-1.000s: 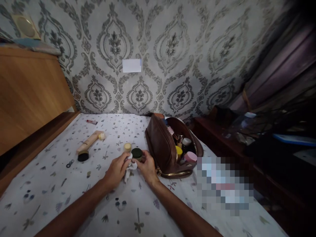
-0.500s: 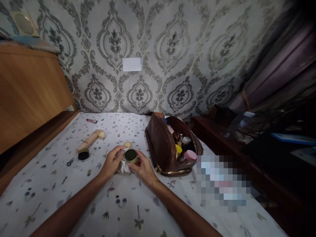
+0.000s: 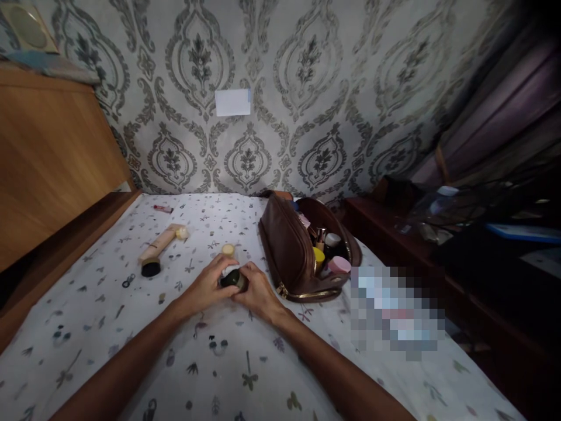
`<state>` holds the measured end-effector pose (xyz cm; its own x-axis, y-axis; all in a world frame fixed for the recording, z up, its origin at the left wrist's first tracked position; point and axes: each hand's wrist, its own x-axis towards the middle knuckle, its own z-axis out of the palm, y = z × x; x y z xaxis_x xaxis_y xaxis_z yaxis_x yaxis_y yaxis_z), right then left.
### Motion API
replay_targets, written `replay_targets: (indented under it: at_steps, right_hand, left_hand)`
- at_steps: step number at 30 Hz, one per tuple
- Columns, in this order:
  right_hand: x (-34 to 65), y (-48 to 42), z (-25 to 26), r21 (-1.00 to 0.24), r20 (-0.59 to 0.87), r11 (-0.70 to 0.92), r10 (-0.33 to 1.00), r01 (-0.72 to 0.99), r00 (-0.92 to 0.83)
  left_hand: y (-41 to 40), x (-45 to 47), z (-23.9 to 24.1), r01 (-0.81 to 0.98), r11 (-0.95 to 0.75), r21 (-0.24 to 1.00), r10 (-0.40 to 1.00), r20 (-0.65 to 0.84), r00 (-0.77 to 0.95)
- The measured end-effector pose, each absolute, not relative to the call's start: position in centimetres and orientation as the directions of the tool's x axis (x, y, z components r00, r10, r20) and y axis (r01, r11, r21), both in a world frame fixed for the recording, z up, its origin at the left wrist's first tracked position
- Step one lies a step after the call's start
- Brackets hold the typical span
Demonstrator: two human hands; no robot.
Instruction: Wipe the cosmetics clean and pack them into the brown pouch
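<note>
My two hands meet over the patterned bedsheet (image 3: 109, 327). My right hand (image 3: 258, 295) grips a small jar with a dark green lid (image 3: 231, 279). My left hand (image 3: 205, 287) has its fingers curled over the top of the jar, pressing a bit of white tissue (image 3: 229, 270) against it. A small pale yellow pot (image 3: 227, 249) stands just beyond my fingers. To the right lies an open brown leather pouch (image 3: 289, 251) with several cosmetic items inside, among them a pink one (image 3: 340, 265) and a yellow one (image 3: 318, 255).
A beige tube with a black cap (image 3: 156, 250) lies at the left, a small red item (image 3: 162, 208) farther back, a small dark ring-shaped object (image 3: 128, 281) nearer. A wooden headboard (image 3: 48, 169) borders the left. A dark cluttered side table (image 3: 460, 234) stands at the right.
The jar was on the sheet beside my hands; my right hand picked it up and my left hand now covers its top with the tissue. The view tilted slightly.
</note>
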<state>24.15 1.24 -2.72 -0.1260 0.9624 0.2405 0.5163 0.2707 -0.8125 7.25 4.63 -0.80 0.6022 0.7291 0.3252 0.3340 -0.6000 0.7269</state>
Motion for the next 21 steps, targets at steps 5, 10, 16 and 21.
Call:
replay_targets:
  at_steps: [5, 10, 16, 21]
  right_hand:
    - [24.4, 1.5, -3.0, -0.93, 0.077, 0.139, 0.978, 0.339, -0.192]
    - [24.4, 1.6, -2.7, -0.997, -0.081, -0.077, 0.952, 0.026, -0.295]
    - [24.3, 1.6, -2.2, -0.94, -0.116, -0.186, 0.963, -0.285, -0.245]
    - [24.6, 1.7, -2.0, -0.882, -0.084, -0.167, 0.976, -0.441, -0.201]
  left_hand:
    - [4.4, 7.2, 1.2, 0.26, -0.608, 0.751, 0.673, 0.313, 0.67]
    - [4.1, 7.5, 1.2, 0.231, -0.703, 0.673, 0.632, 0.44, 0.638]
    - [4.2, 7.3, 0.9, 0.198, -0.802, 0.564, 0.567, 0.614, 0.549]
    - [4.3, 7.1, 0.6, 0.256, -0.734, 0.629, 0.664, 0.584, 0.467]
